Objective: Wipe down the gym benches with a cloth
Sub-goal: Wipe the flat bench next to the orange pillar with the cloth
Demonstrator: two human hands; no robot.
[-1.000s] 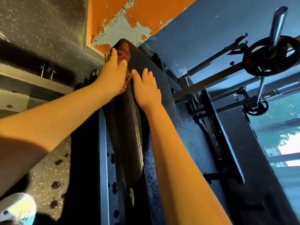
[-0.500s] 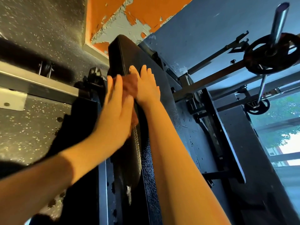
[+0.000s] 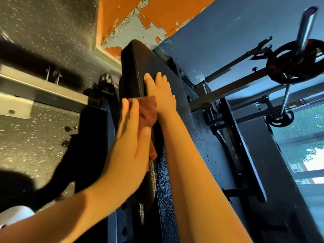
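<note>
1. Presses the left hand (image 3: pixel 133 137) flat onto the cloth (image 3: pixel 148 113), fingers straight, together.
2. Rust-brown, crumpled, bunched under that palm, poking out past its thumb, against the bench pad (image 3: pixel 133 67) edge.
3. Rests the right hand (image 3: pixel 163 95) just beyond, flat on the black textured pad, fingers straight.

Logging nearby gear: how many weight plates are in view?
2. A large weight plate sits at the upper right; a smaller weight plate hangs below it. More may be hidden beyond the frame.
</note>
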